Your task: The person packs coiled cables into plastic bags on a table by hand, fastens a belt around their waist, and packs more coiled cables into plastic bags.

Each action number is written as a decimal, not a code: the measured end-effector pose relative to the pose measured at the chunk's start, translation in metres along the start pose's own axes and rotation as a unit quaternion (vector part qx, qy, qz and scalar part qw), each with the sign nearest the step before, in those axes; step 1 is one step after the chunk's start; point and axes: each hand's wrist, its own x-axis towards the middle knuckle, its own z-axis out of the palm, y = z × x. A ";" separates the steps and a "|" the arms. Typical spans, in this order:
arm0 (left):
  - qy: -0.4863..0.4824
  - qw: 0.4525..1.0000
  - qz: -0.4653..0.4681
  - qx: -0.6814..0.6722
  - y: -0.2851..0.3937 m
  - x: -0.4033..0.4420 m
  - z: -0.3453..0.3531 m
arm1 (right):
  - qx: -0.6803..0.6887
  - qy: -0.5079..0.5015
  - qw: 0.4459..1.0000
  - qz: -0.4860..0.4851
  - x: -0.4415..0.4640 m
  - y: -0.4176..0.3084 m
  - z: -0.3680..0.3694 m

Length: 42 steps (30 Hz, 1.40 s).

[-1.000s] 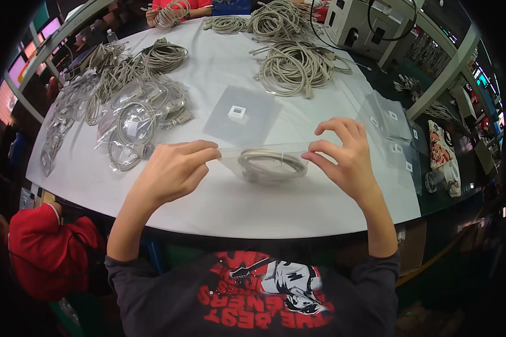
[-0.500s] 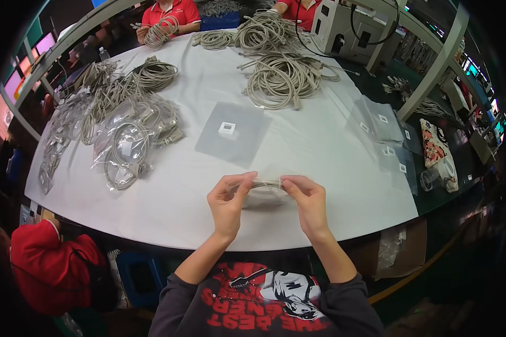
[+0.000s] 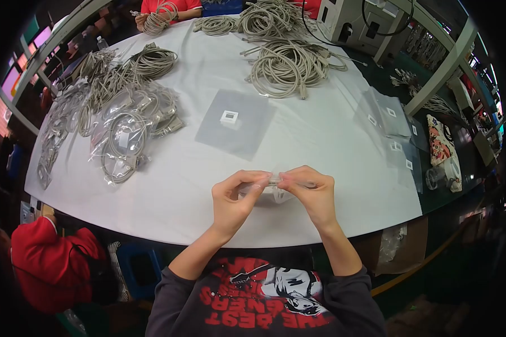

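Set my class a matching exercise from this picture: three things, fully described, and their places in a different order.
1. Bunched clear plastic bag
2. Cream cloth with red-and-black pattern
3. Flat translucent grey plastic sheet with white label

A. Right of the white-covered table
B. Between the left hand and right hand
C. Mid-table, beyond both hands

Pairs: 1-B, 2-A, 3-C

white-covered table (image 3: 331,129), its edges curved in view | grey metal post (image 3: 441,68) slanting at right | blue stool (image 3: 130,250) near lower left | floor (image 3: 399,289) dark | pinkish bright panels (image 3: 1,109) far left
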 end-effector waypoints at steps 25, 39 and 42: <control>0.042 0.999 -0.014 -0.033 -0.009 -0.002 -0.004 | -0.071 -0.084 0.993 -0.031 0.013 -0.002 0.002; -0.013 0.999 -0.001 0.044 -0.006 0.002 -0.002 | -0.194 -0.073 0.977 -0.040 0.006 -0.013 -0.003; -0.041 0.989 0.023 0.138 -0.008 0.007 -0.002 | -0.255 -0.079 0.957 -0.115 0.010 -0.005 -0.002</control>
